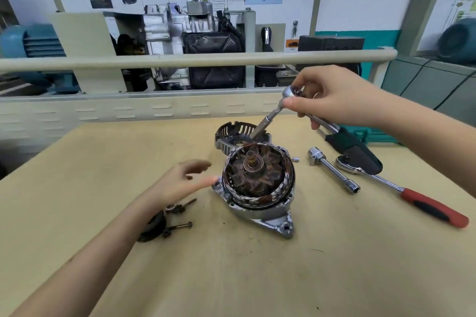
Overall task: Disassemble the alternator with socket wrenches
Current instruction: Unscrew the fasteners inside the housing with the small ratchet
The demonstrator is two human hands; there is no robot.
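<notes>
**Ratchet held above opened alternator, extension slanting down toward its far rim**

At the centre of the frame the alternator (257,183) is seen resting on the tan workbench (231,278), its rear cover already off so that the copper windings and the rotor shaft are exposed. The removed black cover (231,134) is set just behind it, toward the upper middle of the frame. A socket wrench (291,100) is gripped by the right hand (337,96) in the upper right, fingers curled round the ratchet head and the upper handle. From the head a long extension is slanted down and to the left, its long axis pointing at the far edge of the alternator housing; whether its tip is seated on a fastener cannot be told, as the end is hidden behind the windings. The left hand (185,180) is held open with fingers relaxed and spread, just beside the housing's left rim; contact with it cannot be confirmed. It is the nearer hand to the alternator and is judged ready to steady it. Loose bolts (180,216) and a dark pulley-like part are laid at lower left, under the left wrist. A spare extension bar (332,170) and a red-handled ratchet (401,190) are laid to the right of the alternator.
</notes>
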